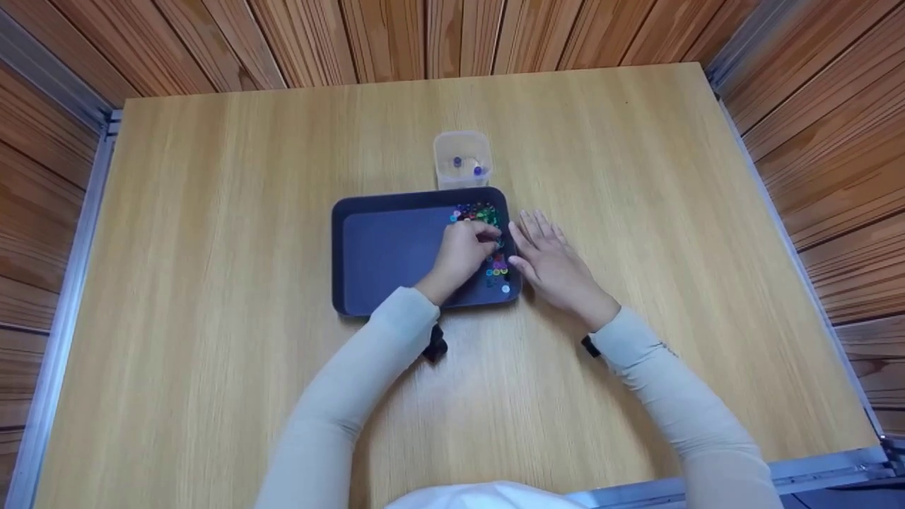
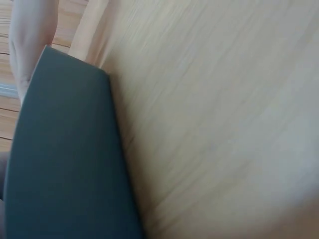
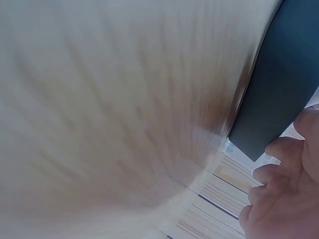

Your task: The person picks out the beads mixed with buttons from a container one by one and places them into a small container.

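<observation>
Inside the dark blue tray (image 1: 396, 247), my left hand (image 1: 463, 249) hangs over the right side with bent fingers. Its thumb and forefinger point down among small colourful beads (image 1: 497, 271); whether they pinch one is too small to tell. Many beads lie bunched along the tray's right end, partly hidden by that hand. My right hand (image 1: 555, 267) lies beside the tray's right wall with its fingers stretched out, the fingertips and thumb at the rim. In the right wrist view, the fingers of the right hand (image 3: 284, 189) show next to the dark tray wall (image 3: 279, 79).
Just behind the tray stands a clear plastic container (image 1: 463, 152) with a few blue-purple beads in it. The wooden table (image 1: 233, 247) has wood-panelled walls (image 1: 389, 39) around it. A black wrist device (image 1: 435, 345) sits under the left sleeve.
</observation>
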`<action>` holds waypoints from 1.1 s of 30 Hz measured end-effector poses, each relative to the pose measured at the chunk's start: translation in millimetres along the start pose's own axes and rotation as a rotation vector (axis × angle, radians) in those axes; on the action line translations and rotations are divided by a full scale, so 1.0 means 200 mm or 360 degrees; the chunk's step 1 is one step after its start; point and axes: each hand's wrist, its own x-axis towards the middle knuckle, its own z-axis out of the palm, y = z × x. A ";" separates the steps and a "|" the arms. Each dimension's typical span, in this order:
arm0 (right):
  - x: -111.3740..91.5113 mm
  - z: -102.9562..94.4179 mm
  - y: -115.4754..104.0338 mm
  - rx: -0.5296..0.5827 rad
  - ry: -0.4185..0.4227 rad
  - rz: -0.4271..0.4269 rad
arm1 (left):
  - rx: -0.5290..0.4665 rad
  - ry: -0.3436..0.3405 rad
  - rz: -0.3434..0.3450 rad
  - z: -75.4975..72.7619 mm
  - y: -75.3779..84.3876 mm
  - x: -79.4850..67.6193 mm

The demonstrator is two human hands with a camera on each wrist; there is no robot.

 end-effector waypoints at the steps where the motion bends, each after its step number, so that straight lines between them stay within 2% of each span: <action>1: 0.00 0.00 0.00 -0.0004 -0.0012 0.0004 | -0.0001 -0.0005 -0.0005 0.01 0.00 0.00; 6: 0.00 -0.01 0.00 -0.0011 -0.0037 0.0022 | -0.0018 -0.0019 -0.0030 0.02 -0.01 0.00; 15: 0.00 -0.01 0.00 -0.0013 -0.0035 0.0032 | 0.0002 0.0028 -0.0055 0.06 0.00 0.00; 18: 0.00 -0.01 0.00 -0.0003 -0.0021 0.0024 | 0.0066 0.0029 -0.0049 0.07 0.01 0.00; 23: 0.00 0.00 0.00 0.0033 0.0021 0.0011 | 0.0208 0.0003 0.0028 0.08 0.01 -0.01; 25: 0.00 0.00 0.00 0.0035 0.0027 0.0008 | 0.0209 -0.0012 0.0031 0.08 0.01 -0.01; 29: -0.01 0.01 0.00 0.0027 0.0020 0.0014 | 0.0062 -0.0040 -0.0013 0.06 -0.01 -0.02; 33: -0.01 0.01 0.00 0.0023 0.0018 0.0016 | -0.0228 0.0002 -0.0120 0.04 -0.03 -0.02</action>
